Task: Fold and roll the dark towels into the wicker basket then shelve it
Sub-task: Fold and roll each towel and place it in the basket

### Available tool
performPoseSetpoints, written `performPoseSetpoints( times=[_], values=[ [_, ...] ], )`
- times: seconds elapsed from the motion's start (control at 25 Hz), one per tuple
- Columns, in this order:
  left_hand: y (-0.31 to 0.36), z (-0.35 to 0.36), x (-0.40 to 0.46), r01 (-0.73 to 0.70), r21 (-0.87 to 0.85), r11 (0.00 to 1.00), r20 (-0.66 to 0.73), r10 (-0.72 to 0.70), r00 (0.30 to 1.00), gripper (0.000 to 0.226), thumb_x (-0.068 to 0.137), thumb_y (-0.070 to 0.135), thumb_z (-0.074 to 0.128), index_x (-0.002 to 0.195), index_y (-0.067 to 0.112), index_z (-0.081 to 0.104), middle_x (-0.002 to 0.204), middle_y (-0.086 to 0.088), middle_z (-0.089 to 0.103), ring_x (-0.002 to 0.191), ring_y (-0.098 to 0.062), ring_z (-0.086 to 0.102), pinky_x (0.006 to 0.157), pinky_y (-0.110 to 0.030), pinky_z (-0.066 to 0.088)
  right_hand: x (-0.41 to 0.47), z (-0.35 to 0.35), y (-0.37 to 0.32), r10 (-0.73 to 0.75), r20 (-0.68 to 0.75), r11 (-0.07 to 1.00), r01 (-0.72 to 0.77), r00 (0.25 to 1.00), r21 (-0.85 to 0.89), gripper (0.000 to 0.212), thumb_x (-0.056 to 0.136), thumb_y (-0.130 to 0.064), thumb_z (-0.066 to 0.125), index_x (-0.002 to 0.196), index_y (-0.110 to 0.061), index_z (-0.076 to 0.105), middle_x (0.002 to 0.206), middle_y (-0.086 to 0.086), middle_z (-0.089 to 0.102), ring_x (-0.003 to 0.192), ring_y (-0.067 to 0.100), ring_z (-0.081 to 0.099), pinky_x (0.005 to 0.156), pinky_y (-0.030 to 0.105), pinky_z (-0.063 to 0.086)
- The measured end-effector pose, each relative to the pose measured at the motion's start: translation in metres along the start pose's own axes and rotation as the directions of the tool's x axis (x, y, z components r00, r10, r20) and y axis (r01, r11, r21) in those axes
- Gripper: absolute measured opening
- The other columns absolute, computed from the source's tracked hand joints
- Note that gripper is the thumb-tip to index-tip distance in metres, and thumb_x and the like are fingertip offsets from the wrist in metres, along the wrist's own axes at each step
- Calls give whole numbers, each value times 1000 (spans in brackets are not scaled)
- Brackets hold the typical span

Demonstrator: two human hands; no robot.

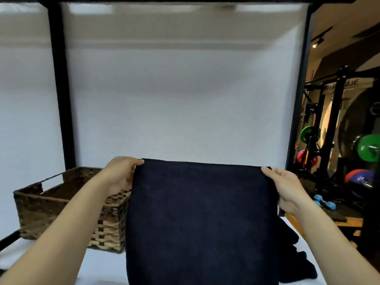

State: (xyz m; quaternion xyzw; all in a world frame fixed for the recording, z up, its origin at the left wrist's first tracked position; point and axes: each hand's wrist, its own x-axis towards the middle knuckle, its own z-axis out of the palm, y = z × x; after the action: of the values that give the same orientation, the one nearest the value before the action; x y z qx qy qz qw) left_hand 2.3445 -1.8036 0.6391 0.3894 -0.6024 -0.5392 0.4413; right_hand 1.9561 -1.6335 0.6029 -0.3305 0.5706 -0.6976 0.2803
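Note:
A dark navy towel (pixel 201 219) hangs flat in front of me, held up by its two top corners. My left hand (pixel 121 173) pinches the upper left corner and my right hand (pixel 285 188) pinches the upper right corner. The wicker basket (pixel 39 208) stands on the white table (pixel 102 266) at the left, behind my left forearm; its inside looks empty from here. More dark towels (pixel 296 256) lie crumpled on the table at the right, partly hidden by the held towel.
A black shelf frame (pixel 61 99) with a white backdrop (pixel 181 103) stands behind the table. To the right is a gym area with a rack (pixel 337 124), green weight plates (pixel 368 148) and blue dumbbells (pixel 327 202).

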Motion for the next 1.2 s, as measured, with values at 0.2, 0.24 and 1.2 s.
performPoseSetpoints(
  times=[0.2, 0.24, 1.2],
  values=[
    [-98, 60, 101, 392, -24, 920, 79, -389, 918, 19, 98, 3, 48, 112, -3, 59, 95, -17, 65, 81, -29, 65, 66, -39, 58, 71, 28, 89, 336, -226, 939, -343, 914, 12, 30, 91, -16, 70, 112, 4, 64, 95, 19, 69, 74, 31, 66, 65, 37, 57],
    [-110, 70, 111, 422, -9, 906, 99, -420, 902, 15, 99, 3, 47, 107, -2, 59, 91, -17, 65, 80, -30, 66, 68, -40, 58, 76, 32, 100, 360, -238, 930, -367, 902, 14, 26, 93, -15, 67, 110, 4, 64, 93, 19, 68, 73, 31, 65, 63, 35, 56],
    [-144, 113, 30, -33, 133, 991, 232, 1, 973, 18, 89, -1, 71, 106, 5, 69, 101, -21, 71, 85, -23, 71, 81, -46, 62, -9, 154, 133, 112, 389, 979, -33, 914, -203, 19, 97, 2, 53, 93, -7, 69, 88, 11, 70, 76, 15, 72, 75, 37, 63]
  ],
)
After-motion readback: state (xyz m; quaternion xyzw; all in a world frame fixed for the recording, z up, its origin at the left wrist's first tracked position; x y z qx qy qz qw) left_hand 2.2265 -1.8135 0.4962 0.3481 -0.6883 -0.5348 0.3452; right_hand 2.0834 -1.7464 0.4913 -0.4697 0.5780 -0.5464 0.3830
